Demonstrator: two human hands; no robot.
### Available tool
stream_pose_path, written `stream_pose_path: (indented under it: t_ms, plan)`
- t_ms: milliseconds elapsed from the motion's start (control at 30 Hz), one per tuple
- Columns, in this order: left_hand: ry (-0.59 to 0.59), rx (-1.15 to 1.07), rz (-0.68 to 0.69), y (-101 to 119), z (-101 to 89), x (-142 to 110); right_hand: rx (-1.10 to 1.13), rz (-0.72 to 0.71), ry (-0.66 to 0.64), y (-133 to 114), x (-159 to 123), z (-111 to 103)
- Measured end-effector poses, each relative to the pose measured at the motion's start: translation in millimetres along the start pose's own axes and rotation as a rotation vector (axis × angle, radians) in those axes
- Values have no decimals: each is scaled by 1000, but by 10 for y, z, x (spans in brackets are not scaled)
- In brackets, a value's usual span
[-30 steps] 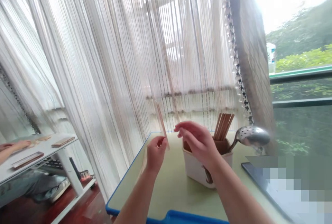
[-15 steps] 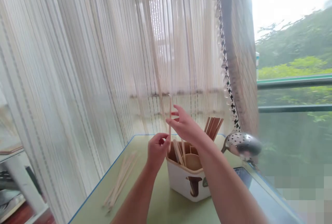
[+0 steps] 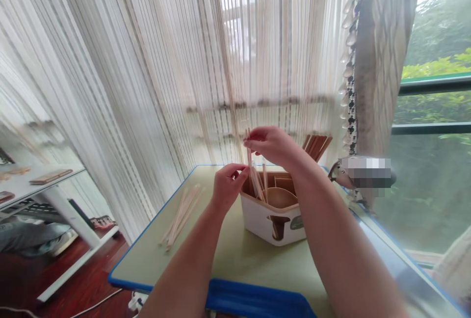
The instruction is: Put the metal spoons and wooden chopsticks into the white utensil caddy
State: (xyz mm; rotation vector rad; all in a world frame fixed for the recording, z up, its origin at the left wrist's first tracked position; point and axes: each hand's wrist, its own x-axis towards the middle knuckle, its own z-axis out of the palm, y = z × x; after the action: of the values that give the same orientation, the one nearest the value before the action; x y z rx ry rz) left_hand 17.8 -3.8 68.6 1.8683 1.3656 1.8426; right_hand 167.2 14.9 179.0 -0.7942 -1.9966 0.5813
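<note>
Over the left end of a white utensil holder (image 3: 265, 229) with a brown inside, a pair of chopsticks (image 3: 249, 153) in what looks like a clear wrapper stands upright. My left hand (image 3: 230, 183) pinches it low, close to the holder's rim. Higher up, my right hand (image 3: 272, 145) has its thumb and fingers closed on the same chopsticks. Several light wrapped chopsticks (image 3: 260, 185) lean in the holder's left compartment. Brown chopsticks (image 3: 317, 147) stick up at its back right, partly behind my right forearm. The lower ends of the held chopsticks are hard to make out.
More light wrapped chopsticks (image 3: 183, 217) lie on the green table (image 3: 228, 259) with a blue edge, left of the holder. A metal skimmer (image 3: 336, 173), partly pixelated, is at the right. Striped curtains (image 3: 165, 63) hang behind. A white desk (image 3: 55, 180) stands at left.
My right hand has come down and closed on the upper part of the chopsticks; its fingers were more spread before. My left hand keeps its pinch. The view has tilted down and left.
</note>
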Motion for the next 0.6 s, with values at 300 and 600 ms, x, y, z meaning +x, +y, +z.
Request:
stream_pose_path:
  t_ms: [300,600]
  plan:
    - [-46,-66,-59,20,5,-19,-18,-8,57,35,41,42]
    - [17,127,30,58,-11,-14,-120,-74,178,4,2,71]
